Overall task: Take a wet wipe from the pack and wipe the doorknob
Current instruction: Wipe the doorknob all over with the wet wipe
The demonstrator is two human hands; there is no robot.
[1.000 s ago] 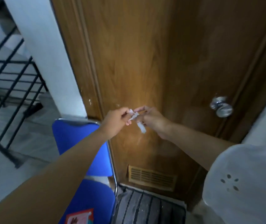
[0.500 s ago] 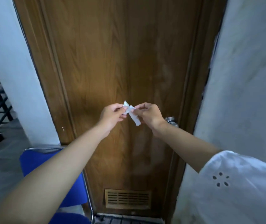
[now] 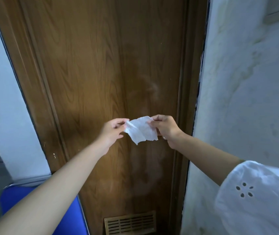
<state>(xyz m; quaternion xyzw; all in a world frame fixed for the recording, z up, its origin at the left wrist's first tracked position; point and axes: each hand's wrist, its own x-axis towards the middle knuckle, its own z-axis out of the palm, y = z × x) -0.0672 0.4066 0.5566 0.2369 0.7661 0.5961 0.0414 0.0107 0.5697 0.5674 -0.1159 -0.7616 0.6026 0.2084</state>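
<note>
A small white wet wipe (image 3: 141, 130) is stretched out flat between my two hands in front of a brown wooden door (image 3: 101, 73). My left hand (image 3: 112, 131) pinches its left edge with thumb and fingertips. My right hand (image 3: 166, 128) pinches its right edge. The doorknob is hidden behind my right hand; only a tiny metal glint shows under the wrist. The pack of wipes is out of view.
A white rough wall (image 3: 245, 90) stands close on the right, past the door frame (image 3: 184, 99). A blue chair (image 3: 70, 216) sits at the lower left. A louvred vent (image 3: 130, 223) is set in the door's bottom. A white wall is at the left.
My hands have drawn apart and unfolded the crumpled wipe into a flat sheet. The view swung right and up, so the doorknob went from plain sight to hidden behind my right hand.
</note>
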